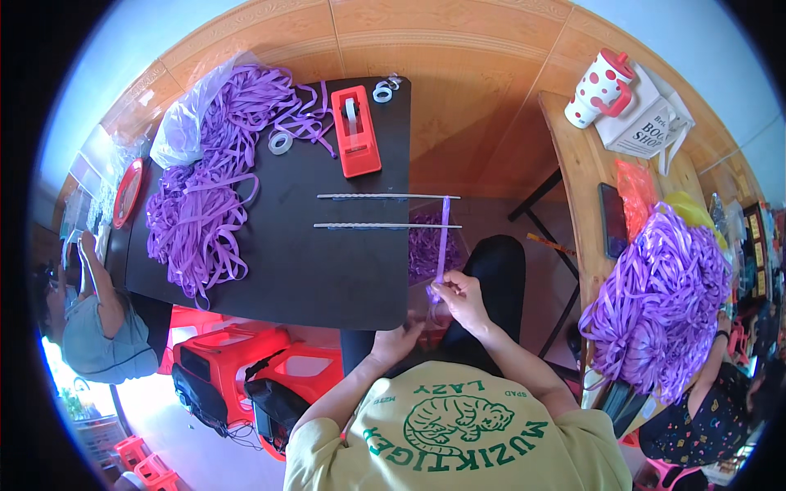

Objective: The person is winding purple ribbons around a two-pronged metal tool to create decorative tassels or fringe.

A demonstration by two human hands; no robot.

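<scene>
My right hand (461,299) pinches a purple ribbon (443,245) below the table's right edge. The ribbon runs up from my fingers across two thin twisted metal rods (368,196), which lie parallel and jut past that edge. Lower and to the left is my left hand (399,342), close to the ribbon's lower part. Its fingertips are blurred, so whether they grip anything cannot be made out. A large tangle of purple ribbon (201,213) spreads over the left of the black table (327,278).
A red tape dispenser (356,135) and tape rolls (280,143) sit at the back. On the wooden table at right are a ribbon heap (655,303), a phone (611,219) and a dotted tumbler (600,88). Red stools (237,368) stand lower left; other people are at both sides.
</scene>
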